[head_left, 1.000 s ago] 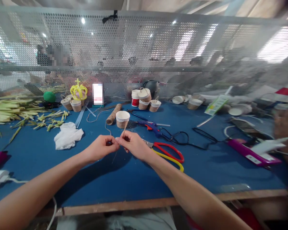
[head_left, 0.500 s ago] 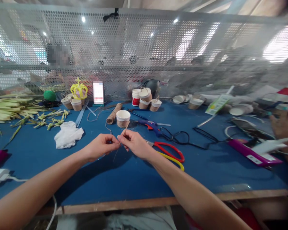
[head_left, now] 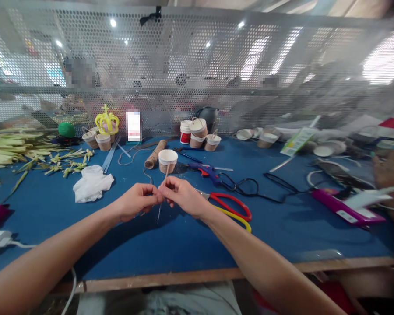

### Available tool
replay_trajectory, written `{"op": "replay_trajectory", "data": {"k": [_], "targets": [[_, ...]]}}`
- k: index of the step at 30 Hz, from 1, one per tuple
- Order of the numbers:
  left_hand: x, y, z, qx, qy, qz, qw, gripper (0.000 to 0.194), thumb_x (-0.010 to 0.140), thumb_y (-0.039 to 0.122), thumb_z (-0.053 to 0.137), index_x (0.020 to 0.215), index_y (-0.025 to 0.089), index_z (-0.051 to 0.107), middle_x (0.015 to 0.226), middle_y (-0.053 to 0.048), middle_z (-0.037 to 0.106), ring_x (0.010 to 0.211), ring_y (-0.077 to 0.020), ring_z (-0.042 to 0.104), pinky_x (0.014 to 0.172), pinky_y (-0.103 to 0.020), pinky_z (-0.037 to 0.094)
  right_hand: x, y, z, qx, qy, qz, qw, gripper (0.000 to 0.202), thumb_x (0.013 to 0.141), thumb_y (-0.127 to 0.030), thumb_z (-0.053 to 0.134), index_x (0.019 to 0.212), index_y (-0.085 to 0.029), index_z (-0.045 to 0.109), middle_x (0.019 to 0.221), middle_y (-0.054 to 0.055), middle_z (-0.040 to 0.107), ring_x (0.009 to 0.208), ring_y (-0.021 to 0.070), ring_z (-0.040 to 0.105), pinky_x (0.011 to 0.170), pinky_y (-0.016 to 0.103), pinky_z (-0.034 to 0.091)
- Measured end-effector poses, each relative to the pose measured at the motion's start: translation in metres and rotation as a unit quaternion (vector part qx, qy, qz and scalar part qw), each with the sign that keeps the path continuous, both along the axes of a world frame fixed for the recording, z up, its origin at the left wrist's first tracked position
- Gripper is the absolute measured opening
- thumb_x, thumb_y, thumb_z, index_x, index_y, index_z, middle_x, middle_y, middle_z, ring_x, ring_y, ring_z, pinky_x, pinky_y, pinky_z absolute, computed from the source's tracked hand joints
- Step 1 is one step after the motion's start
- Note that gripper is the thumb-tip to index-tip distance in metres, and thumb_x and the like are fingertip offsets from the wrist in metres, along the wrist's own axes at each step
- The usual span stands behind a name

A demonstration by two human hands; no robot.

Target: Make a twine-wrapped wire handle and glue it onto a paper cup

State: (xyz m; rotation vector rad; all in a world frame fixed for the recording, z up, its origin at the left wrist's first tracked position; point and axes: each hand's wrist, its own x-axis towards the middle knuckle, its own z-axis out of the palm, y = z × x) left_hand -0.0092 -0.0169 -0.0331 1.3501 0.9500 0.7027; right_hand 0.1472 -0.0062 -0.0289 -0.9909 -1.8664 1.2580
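Over the blue table my left hand (head_left: pixel 141 200) and my right hand (head_left: pixel 180 194) meet, fingertips pinched together. Between them runs a piece of twine (head_left: pixel 159 213); one end hangs down below the fingers, and a stretch rises above the right thumb. Just beyond the hands stands a small paper cup (head_left: pixel 167 161) with a twine-wrapped lower part. A roll of twine (head_left: pixel 156 154) lies left of the cup, its strand trailing toward my left hand. Scissors (head_left: pixel 231 208) with red and yellow handles rest beside my right wrist.
A glue gun (head_left: pixel 205 173) with a black cord lies right of the cup. Crumpled white tissue (head_left: pixel 93 183) is on the left. More wrapped cups (head_left: pixel 198 133) stand at the back. Purple power strip (head_left: pixel 346 209) and another person's hand (head_left: pixel 389 175) are at right.
The twine piece between my fingers has turned more upright, and its hanging end shows more plainly. Both hands keep their pinch in nearly the same place.
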Motion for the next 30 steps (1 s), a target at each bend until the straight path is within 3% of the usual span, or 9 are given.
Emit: {"op": "replay_trajectory", "data": {"k": [3, 9, 17, 24, 30], "targets": [[-0.0006, 0.0004, 0.0001, -0.031, -0.031, -0.008, 0.999, 0.027, 0.064, 0.036, 0.062, 0.062, 0.013, 0.047, 0.046, 0.008, 0.036, 0.037, -0.0016, 0.023, 0.039, -0.019, 0.013, 0.0008, 0.0023, -0.0030, -0.021, 0.036, 0.022, 0.999, 0.021, 0.077, -0.035, 0.050, 0.070, -0.016, 0.047, 0.059, -0.003, 0.048, 0.052, 0.0071, 0.045, 0.046, 0.019, 0.039], [-0.0024, 0.0019, -0.0009, 0.046, 0.046, 0.004, 0.998, 0.023, 0.067, 0.034, 0.059, 0.063, 0.013, 0.050, 0.047, 0.007, 0.039, 0.041, -0.0033, 0.028, 0.040, -0.019, 0.018, 0.0013, 0.0036, -0.0047, -0.004, -0.006, -0.007, 1.000, 0.023, 0.079, -0.036, 0.048, 0.066, -0.016, 0.044, 0.051, -0.005, 0.044, 0.044, 0.0061, 0.041, 0.043, 0.020, 0.036], [0.0015, -0.0023, 0.0024, 0.067, 0.069, 0.019, 0.995, 0.023, 0.069, 0.034, 0.056, 0.061, 0.013, 0.049, 0.047, 0.007, 0.036, 0.043, -0.0036, 0.026, 0.041, -0.019, 0.018, 0.0011, 0.0033, -0.0039, 0.032, -0.071, -0.035, 0.996, 0.026, 0.078, -0.038, 0.048, 0.065, -0.015, 0.046, 0.047, -0.005, 0.044, 0.041, 0.0065, 0.041, 0.040, 0.020, 0.030], [-0.0018, 0.0007, 0.0001, 0.002, -0.004, -0.012, 1.000, 0.026, 0.067, 0.038, 0.059, 0.063, 0.014, 0.049, 0.045, 0.008, 0.036, 0.038, -0.0026, 0.024, 0.038, -0.019, 0.015, 0.0004, 0.0019, -0.0017, -0.041, 0.051, 0.029, 0.997, 0.020, 0.077, -0.034, 0.051, 0.072, -0.015, 0.048, 0.060, -0.003, 0.048, 0.051, 0.0070, 0.045, 0.046, 0.020, 0.039], [-0.0024, 0.0018, 0.0047, 0.017, 0.013, -0.009, 1.000, 0.025, 0.066, 0.036, 0.060, 0.063, 0.013, 0.050, 0.048, 0.007, 0.039, 0.040, -0.0029, 0.027, 0.039, -0.019, 0.017, 0.0023, 0.0044, -0.0047, -0.019, 0.009, -0.016, 1.000, 0.021, 0.078, -0.034, 0.049, 0.069, -0.016, 0.045, 0.053, -0.005, 0.044, 0.045, 0.0061, 0.042, 0.043, 0.019, 0.037]]}}
